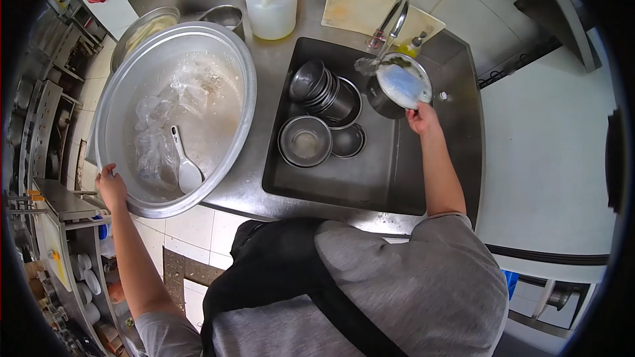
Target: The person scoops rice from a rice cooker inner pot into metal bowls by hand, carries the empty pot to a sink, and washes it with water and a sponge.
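Note:
My left hand (111, 188) grips the near-left rim of a large metal basin (247, 92), which rests tilted at the counter's left. Inside it lie a white rice paddle (190, 175), crumpled clear plastic bags (155, 149) and scattered bits of food. My right hand (421, 118) is closed on the rim of a dark metal pot (382, 100) in the sink, below the faucet (395, 18). White, foamy-looking contents and a pale blue patch fill the pot's mouth; what the blue patch is, I cannot tell. A greyish scrubber-like clump (366, 66) sits at its far-left edge.
The sink (357, 188) holds stacked metal bowls (305, 140) and a larger metal pot (354, 102) on its left side. Behind stand a plastic jug (271, 3), a cutting board (350, 10) and a yellow soap bottle (411, 46). A white surface (542, 172) adjoins the right.

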The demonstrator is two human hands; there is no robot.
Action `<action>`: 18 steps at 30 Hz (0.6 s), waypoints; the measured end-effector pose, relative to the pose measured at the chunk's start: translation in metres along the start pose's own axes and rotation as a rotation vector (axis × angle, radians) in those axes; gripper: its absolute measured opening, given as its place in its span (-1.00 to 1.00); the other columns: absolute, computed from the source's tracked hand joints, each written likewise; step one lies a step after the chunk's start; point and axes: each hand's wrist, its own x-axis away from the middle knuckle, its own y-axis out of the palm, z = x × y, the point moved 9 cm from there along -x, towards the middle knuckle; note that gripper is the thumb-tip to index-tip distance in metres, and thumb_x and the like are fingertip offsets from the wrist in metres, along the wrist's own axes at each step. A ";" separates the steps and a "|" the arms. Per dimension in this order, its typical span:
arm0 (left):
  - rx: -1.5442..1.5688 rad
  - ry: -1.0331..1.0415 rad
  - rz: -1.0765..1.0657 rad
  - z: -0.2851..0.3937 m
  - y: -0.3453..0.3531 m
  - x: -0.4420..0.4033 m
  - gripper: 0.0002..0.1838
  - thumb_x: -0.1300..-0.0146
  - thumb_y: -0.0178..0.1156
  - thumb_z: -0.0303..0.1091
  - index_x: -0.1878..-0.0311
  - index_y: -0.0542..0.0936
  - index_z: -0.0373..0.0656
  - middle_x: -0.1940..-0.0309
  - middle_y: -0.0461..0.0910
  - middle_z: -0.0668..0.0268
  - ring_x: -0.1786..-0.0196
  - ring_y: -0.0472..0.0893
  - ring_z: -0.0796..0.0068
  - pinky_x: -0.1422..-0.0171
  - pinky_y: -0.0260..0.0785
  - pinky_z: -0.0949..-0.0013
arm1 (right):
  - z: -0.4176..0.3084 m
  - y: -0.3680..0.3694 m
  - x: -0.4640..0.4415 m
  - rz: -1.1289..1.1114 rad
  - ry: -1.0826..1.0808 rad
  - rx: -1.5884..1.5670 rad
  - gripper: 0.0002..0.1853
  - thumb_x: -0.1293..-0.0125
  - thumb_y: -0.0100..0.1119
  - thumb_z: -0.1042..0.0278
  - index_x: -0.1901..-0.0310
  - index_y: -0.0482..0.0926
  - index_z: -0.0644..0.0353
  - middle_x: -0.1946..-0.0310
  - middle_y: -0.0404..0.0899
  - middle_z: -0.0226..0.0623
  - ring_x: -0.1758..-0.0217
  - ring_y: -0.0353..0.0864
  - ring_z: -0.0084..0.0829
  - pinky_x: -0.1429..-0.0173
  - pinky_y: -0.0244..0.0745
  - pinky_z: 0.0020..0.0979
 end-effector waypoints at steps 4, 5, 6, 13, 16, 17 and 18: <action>-0.006 0.015 -0.001 0.000 0.000 0.000 -0.65 -0.07 0.05 -0.50 0.03 0.53 -0.03 -0.04 0.40 0.12 -0.18 0.36 0.14 -0.24 0.23 0.22 | -0.023 -0.022 -0.008 0.031 -0.019 -0.099 -0.81 -0.17 0.01 0.57 0.16 0.50 0.24 0.41 0.56 -0.20 0.58 0.51 -0.44 0.69 0.40 -0.66; 0.003 0.017 0.010 0.001 -0.001 0.001 -0.65 -0.07 0.05 -0.52 0.03 0.53 -0.03 -0.03 0.41 0.13 -0.18 0.36 0.14 -0.24 0.22 0.22 | -0.028 -0.027 -0.013 0.045 -0.025 -0.105 -0.81 -0.18 0.00 0.56 0.16 0.50 0.24 0.40 0.56 -0.19 0.58 0.51 -0.43 0.69 0.41 -0.67; 0.011 0.019 0.021 0.001 -0.002 0.001 -0.65 -0.07 0.05 -0.53 0.04 0.53 -0.04 -0.02 0.42 0.14 -0.17 0.36 0.15 -0.24 0.22 0.21 | -0.034 -0.031 -0.018 0.043 -0.024 -0.101 -0.81 -0.18 0.00 0.56 0.16 0.50 0.24 0.40 0.56 -0.19 0.58 0.51 -0.43 0.69 0.41 -0.67; 0.027 0.022 0.016 0.005 -0.004 0.005 -0.67 -0.07 0.08 -0.54 0.05 0.53 -0.09 0.04 0.47 0.15 -0.17 0.34 0.13 -0.25 0.20 0.21 | -0.074 -0.055 -0.050 0.132 -0.080 -0.207 -0.80 -0.22 -0.02 0.52 0.11 0.47 0.25 0.37 0.52 -0.14 0.54 0.53 -0.38 0.65 0.48 -0.66; -0.006 0.067 0.030 0.001 -0.002 0.002 -0.67 -0.08 0.08 -0.55 0.05 0.53 -0.09 0.04 0.47 0.16 -0.17 0.34 0.14 -0.25 0.19 0.20 | -0.086 -0.061 -0.070 0.160 -0.106 -0.261 -0.79 -0.22 -0.01 0.51 0.10 0.47 0.24 0.37 0.52 -0.14 0.54 0.52 -0.37 0.64 0.49 -0.64; -0.019 0.069 0.028 -0.001 -0.002 0.002 -0.67 -0.08 0.08 -0.55 0.05 0.52 -0.08 0.03 0.45 0.15 -0.17 0.34 0.15 -0.25 0.20 0.20 | -0.089 -0.062 -0.078 0.162 -0.104 -0.261 -0.79 -0.22 -0.01 0.51 0.10 0.47 0.24 0.37 0.52 -0.14 0.54 0.52 -0.37 0.64 0.49 -0.64; -0.033 0.071 0.025 0.002 -0.004 0.003 -0.67 -0.09 0.08 -0.56 0.05 0.52 -0.08 0.02 0.44 0.14 -0.16 0.34 0.15 -0.25 0.20 0.20 | -0.093 -0.061 -0.083 0.162 -0.121 -0.278 -0.78 -0.22 -0.01 0.51 0.08 0.46 0.25 0.33 0.51 -0.13 0.52 0.52 -0.36 0.64 0.50 -0.64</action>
